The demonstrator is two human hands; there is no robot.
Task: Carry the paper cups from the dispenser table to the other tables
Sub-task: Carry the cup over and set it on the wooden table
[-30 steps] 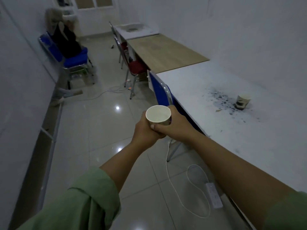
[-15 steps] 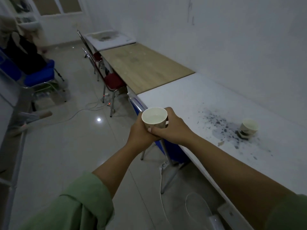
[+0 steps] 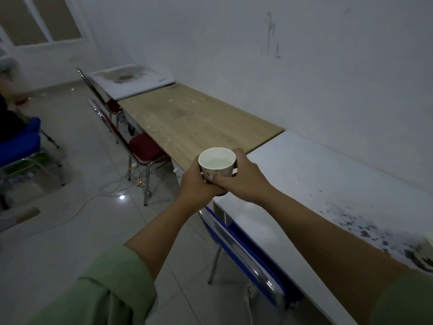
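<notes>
I hold a white paper cup (image 3: 216,161) upright with liquid in it, out in front of me at arm's length. My left hand (image 3: 195,181) wraps its left side and my right hand (image 3: 243,178) its right side and front. The cup hovers over the near corner where the wooden table (image 3: 192,123) meets the white table (image 3: 304,174). At the far right edge, a second paper cup (image 3: 427,259) is only partly in view on the white table's dark-stained patch.
A blue chair (image 3: 243,249) is tucked under the white table below my arms. A red-seated chair (image 3: 140,146) stands by the wooden table. Another white table (image 3: 131,78) lies beyond. Cables (image 3: 103,195) run across the tiled floor; blue chairs (image 3: 21,141) stand left.
I have walked forward along the tables with the cup in both hands. The wooden table is now close, and the other cup has slid to the right edge of view.
</notes>
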